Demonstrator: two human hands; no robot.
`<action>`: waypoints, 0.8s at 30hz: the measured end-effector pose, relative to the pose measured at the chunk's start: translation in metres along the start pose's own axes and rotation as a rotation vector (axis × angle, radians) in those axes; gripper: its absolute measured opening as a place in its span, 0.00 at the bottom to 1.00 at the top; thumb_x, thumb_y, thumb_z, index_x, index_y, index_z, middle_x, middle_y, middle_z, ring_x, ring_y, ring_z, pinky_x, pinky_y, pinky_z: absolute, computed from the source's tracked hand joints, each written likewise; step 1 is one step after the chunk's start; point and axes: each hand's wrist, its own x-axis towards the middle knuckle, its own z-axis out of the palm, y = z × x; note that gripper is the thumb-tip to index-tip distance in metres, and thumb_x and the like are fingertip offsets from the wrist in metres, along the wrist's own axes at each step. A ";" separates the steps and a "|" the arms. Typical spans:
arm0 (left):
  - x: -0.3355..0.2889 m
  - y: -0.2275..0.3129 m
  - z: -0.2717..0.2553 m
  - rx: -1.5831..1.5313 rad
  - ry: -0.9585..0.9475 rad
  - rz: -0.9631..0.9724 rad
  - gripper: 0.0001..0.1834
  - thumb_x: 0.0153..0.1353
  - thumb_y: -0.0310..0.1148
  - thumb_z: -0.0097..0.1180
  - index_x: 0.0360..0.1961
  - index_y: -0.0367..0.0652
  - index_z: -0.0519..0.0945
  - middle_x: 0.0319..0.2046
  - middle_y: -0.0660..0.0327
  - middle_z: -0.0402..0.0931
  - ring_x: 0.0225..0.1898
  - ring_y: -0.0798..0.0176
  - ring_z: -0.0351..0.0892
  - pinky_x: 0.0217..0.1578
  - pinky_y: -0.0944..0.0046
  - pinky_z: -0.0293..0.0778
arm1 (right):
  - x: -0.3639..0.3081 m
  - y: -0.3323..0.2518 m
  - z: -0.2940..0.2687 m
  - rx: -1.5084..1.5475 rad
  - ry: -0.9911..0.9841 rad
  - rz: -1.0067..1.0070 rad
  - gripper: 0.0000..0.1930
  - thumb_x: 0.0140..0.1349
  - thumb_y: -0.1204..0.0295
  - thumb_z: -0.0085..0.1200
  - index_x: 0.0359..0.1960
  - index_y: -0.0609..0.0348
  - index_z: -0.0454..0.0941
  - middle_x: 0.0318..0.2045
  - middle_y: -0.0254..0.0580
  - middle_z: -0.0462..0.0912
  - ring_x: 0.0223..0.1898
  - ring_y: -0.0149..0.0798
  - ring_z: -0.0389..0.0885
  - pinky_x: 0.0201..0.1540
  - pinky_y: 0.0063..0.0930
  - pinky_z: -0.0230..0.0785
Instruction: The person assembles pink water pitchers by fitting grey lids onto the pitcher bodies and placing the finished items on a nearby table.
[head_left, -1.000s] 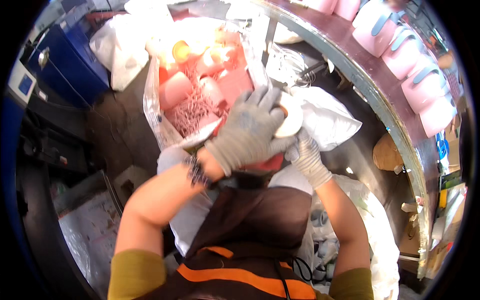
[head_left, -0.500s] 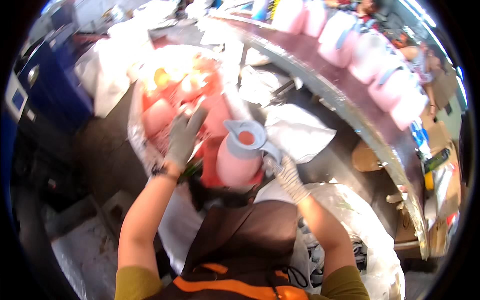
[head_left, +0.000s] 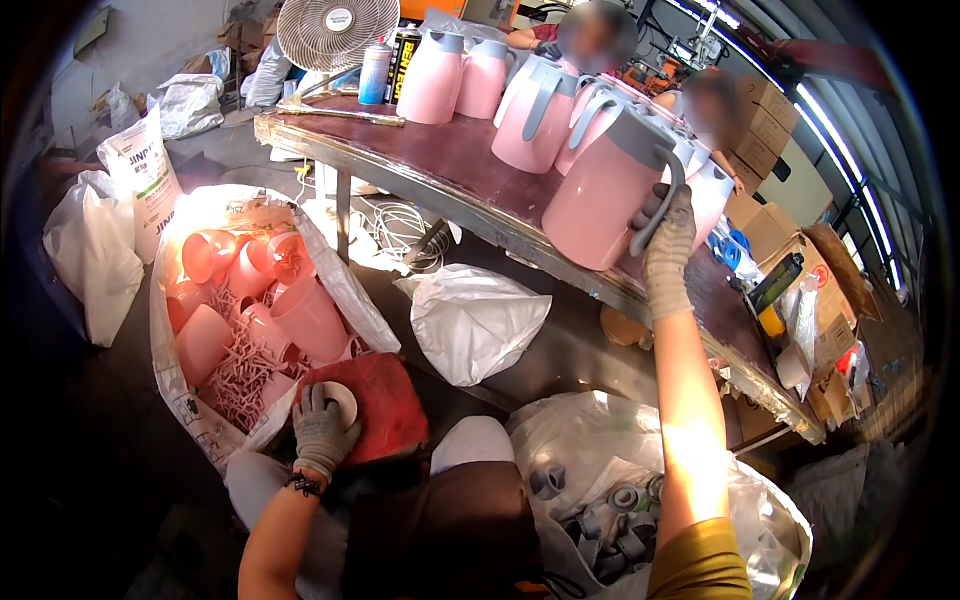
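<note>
My right hand point(head_left: 668, 245), in a striped glove, is closed round the grey handle of a pink jug point(head_left: 605, 195) with a grey collar. It holds the jug at the table's near edge, in front of other pink jugs point(head_left: 535, 120). Down at the left, my gloved left hand point(head_left: 325, 432) has its fingers curled over a pale round piece point(head_left: 341, 402). That piece lies at the edge of a red block point(head_left: 385, 410), close to my lap; part of it is hidden under the fingers.
An open white sack point(head_left: 175, 370) at the left holds pink jug bodies and thin pink strips. A plastic bag point(head_left: 560, 420) of grey parts stands at the right. The long table point(head_left: 480, 190) carries spray cans; a fan point(head_left: 338, 30) stands behind. Two people are across the table.
The jug went from over the red block up and right to the table, held by my right hand. My left hand came down onto the pale round piece. The view has swung rightward.
</note>
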 end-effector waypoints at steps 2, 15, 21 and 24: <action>-0.002 -0.008 -0.006 -0.013 -0.012 -0.014 0.29 0.46 0.51 0.67 0.40 0.37 0.82 0.61 0.49 0.64 0.66 0.44 0.57 0.62 0.45 0.57 | 0.029 0.027 0.003 0.004 -0.014 0.029 0.21 0.70 0.50 0.47 0.39 0.59 0.74 0.19 0.33 0.71 0.19 0.31 0.71 0.21 0.25 0.64; 0.000 -0.012 -0.003 -0.064 -0.058 0.005 0.28 0.44 0.48 0.66 0.41 0.35 0.80 0.63 0.46 0.63 0.66 0.41 0.58 0.64 0.42 0.56 | 0.026 0.124 -0.014 -1.692 -0.240 -0.121 0.19 0.63 0.55 0.48 0.45 0.52 0.82 0.49 0.48 0.81 0.52 0.51 0.78 0.56 0.47 0.68; 0.005 -0.009 -0.003 -0.065 -0.125 -0.029 0.30 0.46 0.49 0.66 0.42 0.34 0.81 0.64 0.44 0.60 0.67 0.38 0.54 0.65 0.43 0.57 | 0.028 0.125 -0.011 -1.745 -0.291 -0.150 0.18 0.64 0.56 0.49 0.46 0.53 0.80 0.48 0.50 0.80 0.52 0.52 0.77 0.56 0.47 0.68; 0.006 -0.006 -0.006 -0.066 -0.131 -0.028 0.29 0.47 0.49 0.66 0.42 0.34 0.81 0.63 0.44 0.61 0.67 0.39 0.55 0.65 0.43 0.57 | 0.033 0.124 -0.011 -1.782 -0.396 -0.159 0.19 0.64 0.56 0.48 0.51 0.51 0.78 0.57 0.49 0.74 0.56 0.51 0.75 0.58 0.50 0.66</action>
